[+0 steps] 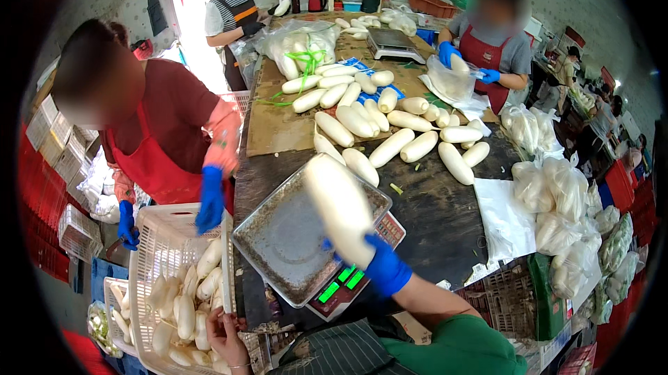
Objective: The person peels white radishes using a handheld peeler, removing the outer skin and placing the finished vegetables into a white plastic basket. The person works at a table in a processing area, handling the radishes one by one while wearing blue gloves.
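Closed around the lower end of a large white daikon radish (337, 204), my right hand (386, 264) in a blue glove holds it above the weighing pan. The metal pan (278, 236) of the digital scale (372, 260) has dirt on it, and green digits glow at its near side. My bare left hand (226, 340) is at the near right corner of a white plastic crate (145, 264); its fingers are loosely bent and apart. Daikon radishes (184, 312) lie inside the crate. Several more daikon radishes (414, 145) are spread over the table beyond the scale.
At left, a person in a red apron (167, 159) reaches over the crate. Across the table, another person (487, 62) bags a radish, and a third (233, 20) stands farther back. Filled plastic bags (557, 187) line the right edge. A second scale (395, 42) stands behind.
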`<state>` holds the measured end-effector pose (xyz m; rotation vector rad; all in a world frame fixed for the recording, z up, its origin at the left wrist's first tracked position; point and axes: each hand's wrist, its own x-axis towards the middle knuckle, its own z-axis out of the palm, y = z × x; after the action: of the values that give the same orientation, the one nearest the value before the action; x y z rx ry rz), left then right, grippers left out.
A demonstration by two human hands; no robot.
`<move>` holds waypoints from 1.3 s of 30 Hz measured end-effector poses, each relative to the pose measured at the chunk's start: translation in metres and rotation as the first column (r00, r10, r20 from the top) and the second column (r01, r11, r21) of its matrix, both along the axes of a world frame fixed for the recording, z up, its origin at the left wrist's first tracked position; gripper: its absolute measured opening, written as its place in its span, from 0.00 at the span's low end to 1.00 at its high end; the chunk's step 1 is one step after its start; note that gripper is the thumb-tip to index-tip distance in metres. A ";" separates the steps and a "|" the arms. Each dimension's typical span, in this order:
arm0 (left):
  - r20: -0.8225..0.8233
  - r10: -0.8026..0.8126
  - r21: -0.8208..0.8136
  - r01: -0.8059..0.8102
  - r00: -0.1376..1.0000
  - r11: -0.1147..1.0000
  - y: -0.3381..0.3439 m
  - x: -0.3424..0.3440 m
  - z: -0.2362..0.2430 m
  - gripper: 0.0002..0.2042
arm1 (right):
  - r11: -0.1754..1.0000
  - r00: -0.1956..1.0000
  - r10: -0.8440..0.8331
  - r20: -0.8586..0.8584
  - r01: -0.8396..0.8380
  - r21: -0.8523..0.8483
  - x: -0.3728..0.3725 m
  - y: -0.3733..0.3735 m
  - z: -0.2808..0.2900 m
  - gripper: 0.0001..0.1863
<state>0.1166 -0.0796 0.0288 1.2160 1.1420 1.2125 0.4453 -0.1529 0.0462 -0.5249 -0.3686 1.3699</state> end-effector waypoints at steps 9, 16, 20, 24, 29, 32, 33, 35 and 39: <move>-0.170 0.006 -0.109 -0.025 0.985 0.994 -0.014 -0.029 -0.022 0.13 | 0.563 0.609 -0.697 0.379 0.792 -0.237 0.291 0.028 -0.024 0.29; -0.085 0.016 -0.243 -0.036 0.996 0.969 -0.028 -0.014 -0.038 0.09 | 0.324 0.233 -0.662 0.712 0.946 -0.008 0.410 0.036 -0.043 0.30; -0.095 0.043 -0.204 -0.062 0.995 0.977 -0.023 -0.026 -0.066 0.06 | 0.544 0.391 -0.602 0.696 0.839 0.000 0.437 0.041 -0.099 0.17; -0.323 0.172 -0.221 -0.251 0.931 0.942 0.016 -0.135 -0.064 0.09 | 0.612 0.328 -0.486 0.810 0.790 0.047 0.206 0.058 -0.021 0.18; -0.801 0.277 0.004 -0.457 0.530 0.889 0.077 -0.269 -0.078 0.10 | 0.741 0.250 -0.379 0.891 0.658 0.130 0.087 0.056 -0.030 0.16; -0.914 0.147 -0.031 -0.426 0.379 0.904 0.076 -0.285 -0.110 0.11 | 0.840 0.222 -0.299 0.928 0.523 0.145 0.025 0.069 -0.028 0.16; -0.933 0.095 -0.057 -0.402 0.347 0.914 0.080 -0.278 -0.120 0.13 | 0.869 0.205 -0.285 0.936 0.469 0.162 0.010 0.072 -0.027 0.16; -0.971 0.017 -0.071 -0.356 0.240 0.932 0.092 -0.265 -0.142 0.17 | 0.910 0.190 -0.261 0.946 0.376 0.175 -0.028 0.071 -0.009 0.15; -0.986 -0.160 -0.168 -0.339 0.052 0.926 0.125 -0.244 -0.162 0.26 | 0.951 0.165 -0.198 0.966 0.273 0.148 -0.063 0.072 0.008 0.14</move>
<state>-0.1277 0.0454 -0.1328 1.7112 2.4008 -0.1370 0.3826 -0.0812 0.0544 -1.4721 -1.2574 0.5170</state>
